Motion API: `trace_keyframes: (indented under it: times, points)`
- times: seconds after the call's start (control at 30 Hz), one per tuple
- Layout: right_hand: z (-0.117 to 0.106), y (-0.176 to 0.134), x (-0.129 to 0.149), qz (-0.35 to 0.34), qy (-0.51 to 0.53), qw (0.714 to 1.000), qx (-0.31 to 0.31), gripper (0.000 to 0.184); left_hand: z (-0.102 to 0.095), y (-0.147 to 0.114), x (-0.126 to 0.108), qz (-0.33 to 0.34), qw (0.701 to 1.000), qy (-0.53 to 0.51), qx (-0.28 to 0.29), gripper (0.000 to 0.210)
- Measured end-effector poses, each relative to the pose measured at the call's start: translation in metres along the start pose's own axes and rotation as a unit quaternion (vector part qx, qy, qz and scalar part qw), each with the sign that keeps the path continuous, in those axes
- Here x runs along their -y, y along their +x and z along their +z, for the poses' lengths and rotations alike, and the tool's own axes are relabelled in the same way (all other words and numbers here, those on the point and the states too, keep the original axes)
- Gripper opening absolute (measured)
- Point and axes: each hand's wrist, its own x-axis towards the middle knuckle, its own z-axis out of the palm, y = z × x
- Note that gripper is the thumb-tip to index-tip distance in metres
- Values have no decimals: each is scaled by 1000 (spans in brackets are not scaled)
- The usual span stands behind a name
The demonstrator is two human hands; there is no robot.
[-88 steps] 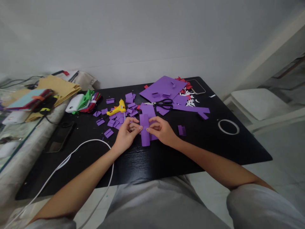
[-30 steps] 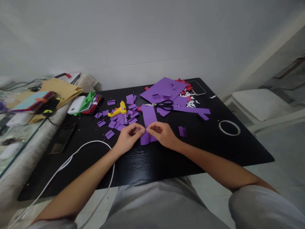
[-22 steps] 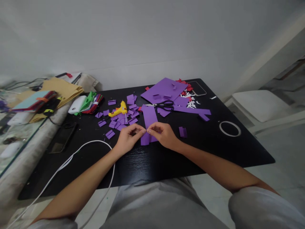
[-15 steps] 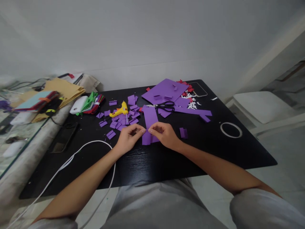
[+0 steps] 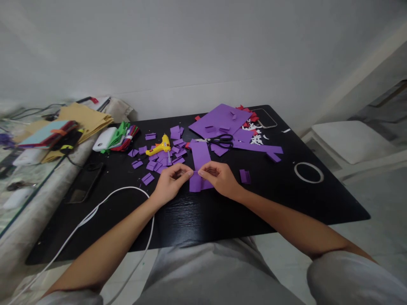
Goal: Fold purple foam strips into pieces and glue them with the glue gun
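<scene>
I can see both hands close together over the black table [image 5: 190,224]. The left hand [image 5: 172,182] pinches the left side of a small folded purple paper [image 5: 195,185] with thumb and finger, almost no gap between them. The right hand [image 5: 220,180] pinches the right side the same way. The folded paper is between the hands, over the near end of a wider purple strip [image 5: 201,154] (I can't tell if the two touch). To the left, a yellow glue gun [image 5: 163,145] lies among little purple pieces [image 5: 148,178]. By the strip's far end are black-handled scissors [image 5: 216,139], next to a big purple sheet [image 5: 219,116]. Another purple piece [image 5: 244,176] sits right of the right hand.
</scene>
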Motion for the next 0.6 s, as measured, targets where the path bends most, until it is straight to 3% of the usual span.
trace_keyframes:
  times: [0.6]
  points:
    - [-1, 6, -5, 80, 94, 992, 27, 26, -2, 5, 5, -26, 999, -11, 16, 30]
